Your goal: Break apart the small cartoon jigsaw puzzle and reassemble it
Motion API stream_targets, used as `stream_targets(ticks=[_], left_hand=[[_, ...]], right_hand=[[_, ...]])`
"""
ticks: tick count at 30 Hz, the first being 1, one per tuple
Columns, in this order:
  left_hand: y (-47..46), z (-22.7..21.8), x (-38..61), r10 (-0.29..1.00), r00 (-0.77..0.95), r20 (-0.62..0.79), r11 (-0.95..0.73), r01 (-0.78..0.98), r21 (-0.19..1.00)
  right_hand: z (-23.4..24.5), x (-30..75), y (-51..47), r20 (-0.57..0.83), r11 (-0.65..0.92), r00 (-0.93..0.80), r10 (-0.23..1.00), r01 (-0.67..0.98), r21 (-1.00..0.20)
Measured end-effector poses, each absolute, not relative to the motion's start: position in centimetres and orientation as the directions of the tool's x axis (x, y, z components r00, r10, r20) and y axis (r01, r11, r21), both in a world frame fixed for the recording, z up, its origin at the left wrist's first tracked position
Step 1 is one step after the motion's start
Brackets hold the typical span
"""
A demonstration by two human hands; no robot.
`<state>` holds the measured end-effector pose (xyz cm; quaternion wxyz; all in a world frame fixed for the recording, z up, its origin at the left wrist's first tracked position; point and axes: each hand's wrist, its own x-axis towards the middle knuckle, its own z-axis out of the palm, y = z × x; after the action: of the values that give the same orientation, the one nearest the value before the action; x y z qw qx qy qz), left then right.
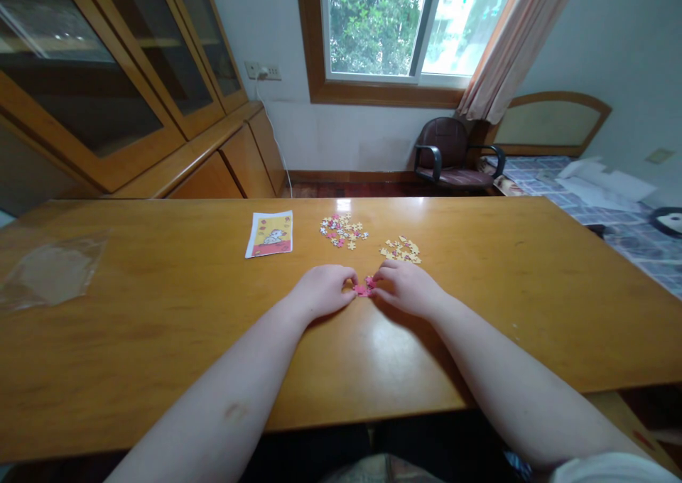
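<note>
From my head, I had my left hand [327,289] at the left edge of the pink jigsaw pieces [361,290] and my right hand [409,285] at their right; whether either pinched, I couldn't tell. Beyond them, rightward, lay yellow jigsaw pieces [407,258]; leftward, a cartoon picture card [271,234].

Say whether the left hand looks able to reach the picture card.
Probably yes: the picture card lies ahead and to the left of the left hand, with nothing visible between them, though that hand is at the pink pieces.
</note>
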<state>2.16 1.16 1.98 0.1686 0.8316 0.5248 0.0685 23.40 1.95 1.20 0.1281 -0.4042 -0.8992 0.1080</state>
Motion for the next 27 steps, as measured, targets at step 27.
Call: stream_targets(ticks=[27], left_hand=[[1.3,2.8,1.6,0.884,0.432,-0.18,-0.365,0.877,0.314]], right_hand=[[0.6,22.8,1.7,0.133,0.714,-0.744,0.655,0.551,-0.431]])
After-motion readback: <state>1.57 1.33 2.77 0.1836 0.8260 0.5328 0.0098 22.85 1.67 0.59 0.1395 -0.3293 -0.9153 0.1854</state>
